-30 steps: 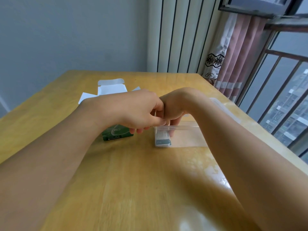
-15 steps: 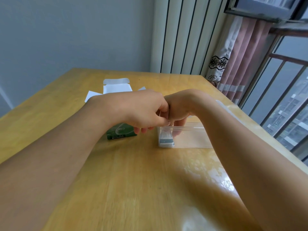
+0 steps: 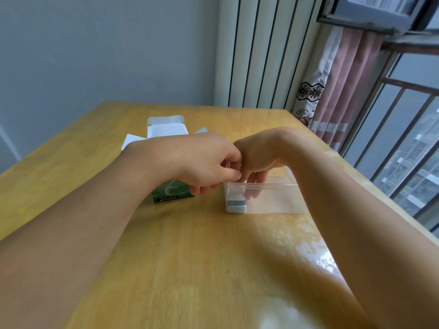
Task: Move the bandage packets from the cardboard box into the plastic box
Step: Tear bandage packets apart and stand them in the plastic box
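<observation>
2 hands mid-frame, knuckles touching. Left hand (image 3: pixel 204 160) w/ fingers curled, grip pinched on the upper left corner of 1 clear plastic box (image 3: pixel 273 198). Right hand (image 3: pixel 259 157) bent down at the wrist, fingers reaching inside the box beside the packets; can't tell whether that grip holds anything. 1 stack of bandage packets (image 3: pixel 236 203) standing at the box's left end, seen through the wall; can't count single packets. 1 green cardboard box (image 3: pixel 169 192) just left of the plastic box, partly behind the left hand, white flaps open toward upper left of frame. Both boxes apart, resting on 1 wooden bench (image 3: pixel 202 257), yellowish, glossy, glare patches at lower right. Room: grey-blue wall upper left, white ribbed panel w/ dark lines top center, 1 pink curtain (image 3: pixel 342 91) w/ black floral trim at right, window bars far right, buildings beyond.
</observation>
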The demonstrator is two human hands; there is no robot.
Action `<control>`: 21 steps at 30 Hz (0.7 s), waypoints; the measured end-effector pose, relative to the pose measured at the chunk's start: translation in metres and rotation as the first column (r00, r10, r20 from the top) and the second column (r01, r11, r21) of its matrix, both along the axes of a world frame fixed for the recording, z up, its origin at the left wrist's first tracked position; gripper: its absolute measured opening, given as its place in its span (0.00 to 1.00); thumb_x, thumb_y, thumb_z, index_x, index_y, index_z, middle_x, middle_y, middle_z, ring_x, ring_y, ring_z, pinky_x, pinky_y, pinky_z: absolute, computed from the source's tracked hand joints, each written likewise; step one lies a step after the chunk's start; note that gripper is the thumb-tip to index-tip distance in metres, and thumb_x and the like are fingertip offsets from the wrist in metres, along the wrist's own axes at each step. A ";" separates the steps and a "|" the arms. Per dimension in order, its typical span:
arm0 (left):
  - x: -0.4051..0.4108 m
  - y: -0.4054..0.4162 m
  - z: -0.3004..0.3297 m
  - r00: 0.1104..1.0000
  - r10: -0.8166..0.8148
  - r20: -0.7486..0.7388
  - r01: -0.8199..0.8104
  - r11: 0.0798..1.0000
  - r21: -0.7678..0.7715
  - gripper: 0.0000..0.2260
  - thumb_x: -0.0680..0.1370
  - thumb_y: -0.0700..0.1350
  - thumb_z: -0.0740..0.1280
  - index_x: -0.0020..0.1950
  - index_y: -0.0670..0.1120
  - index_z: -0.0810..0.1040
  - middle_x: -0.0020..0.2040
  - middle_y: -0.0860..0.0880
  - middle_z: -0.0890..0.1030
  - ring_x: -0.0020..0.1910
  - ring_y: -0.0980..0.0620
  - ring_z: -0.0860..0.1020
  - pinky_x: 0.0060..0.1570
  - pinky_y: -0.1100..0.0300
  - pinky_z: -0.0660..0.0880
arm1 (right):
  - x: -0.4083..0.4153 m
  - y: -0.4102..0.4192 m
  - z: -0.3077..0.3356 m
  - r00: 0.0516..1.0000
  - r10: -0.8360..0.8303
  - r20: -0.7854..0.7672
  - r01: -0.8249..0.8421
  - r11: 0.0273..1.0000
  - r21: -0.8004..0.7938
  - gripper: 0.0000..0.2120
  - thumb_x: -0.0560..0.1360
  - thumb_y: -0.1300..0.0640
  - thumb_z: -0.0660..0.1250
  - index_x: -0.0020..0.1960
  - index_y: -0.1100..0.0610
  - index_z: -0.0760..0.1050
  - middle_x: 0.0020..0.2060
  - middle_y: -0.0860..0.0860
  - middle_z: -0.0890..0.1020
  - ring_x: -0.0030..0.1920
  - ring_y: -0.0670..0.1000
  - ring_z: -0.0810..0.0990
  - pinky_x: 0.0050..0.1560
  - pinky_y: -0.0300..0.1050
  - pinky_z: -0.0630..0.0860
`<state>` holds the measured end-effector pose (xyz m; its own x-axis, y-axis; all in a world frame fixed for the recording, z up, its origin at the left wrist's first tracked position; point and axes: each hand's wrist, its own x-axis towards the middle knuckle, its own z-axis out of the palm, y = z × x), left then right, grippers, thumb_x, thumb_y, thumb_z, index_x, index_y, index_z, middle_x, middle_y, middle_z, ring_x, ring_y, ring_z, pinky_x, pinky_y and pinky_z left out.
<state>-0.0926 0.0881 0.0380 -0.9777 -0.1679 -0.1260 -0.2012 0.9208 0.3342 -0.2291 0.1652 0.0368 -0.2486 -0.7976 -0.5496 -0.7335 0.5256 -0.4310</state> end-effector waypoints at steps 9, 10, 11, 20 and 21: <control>0.032 -0.038 0.047 0.946 0.153 -0.285 -0.085 0.968 0.238 0.05 0.83 0.47 0.64 0.51 0.48 0.78 0.33 0.47 0.80 0.28 0.52 0.79 0.27 0.58 0.77 | -0.004 0.023 0.045 0.993 -0.090 -0.074 0.065 0.957 -0.284 0.21 0.78 0.62 0.70 0.70 0.55 0.72 0.61 0.53 0.80 0.42 0.56 0.88 0.52 0.55 0.83; 0.037 -0.047 0.050 0.936 0.187 -0.298 -0.126 0.969 0.214 0.05 0.83 0.47 0.65 0.50 0.48 0.79 0.33 0.48 0.80 0.27 0.53 0.77 0.26 0.60 0.76 | 0.001 0.023 0.051 0.994 -0.078 -0.083 0.041 0.927 -0.372 0.20 0.77 0.61 0.70 0.68 0.56 0.74 0.59 0.52 0.81 0.41 0.54 0.88 0.48 0.53 0.84; 0.041 -0.056 0.051 0.930 0.215 -0.298 -0.170 0.971 0.170 0.04 0.82 0.47 0.66 0.49 0.49 0.79 0.33 0.49 0.80 0.26 0.55 0.76 0.25 0.61 0.74 | 0.007 0.022 0.055 0.991 -0.069 -0.112 0.009 0.884 -0.467 0.17 0.77 0.60 0.71 0.65 0.56 0.76 0.56 0.50 0.83 0.40 0.51 0.87 0.45 0.49 0.85; 0.047 -0.083 0.041 0.946 0.308 -0.098 -0.321 0.929 -0.186 0.05 0.73 0.52 0.77 0.40 0.54 0.83 0.31 0.56 0.77 0.31 0.56 0.74 0.35 0.60 0.67 | 0.050 -0.029 0.014 0.844 -0.135 -0.519 -0.320 0.651 -0.689 0.03 0.71 0.52 0.77 0.43 0.50 0.85 0.34 0.44 0.80 0.33 0.42 0.75 0.34 0.39 0.73; 0.046 -0.083 0.040 0.947 0.309 -0.086 -0.320 0.927 -0.196 0.05 0.73 0.52 0.77 0.40 0.55 0.83 0.31 0.57 0.78 0.32 0.55 0.75 0.36 0.60 0.69 | 0.050 -0.032 0.010 0.840 -0.125 -0.527 -0.315 0.679 -0.663 0.03 0.70 0.52 0.77 0.42 0.49 0.84 0.34 0.44 0.79 0.33 0.43 0.75 0.36 0.43 0.75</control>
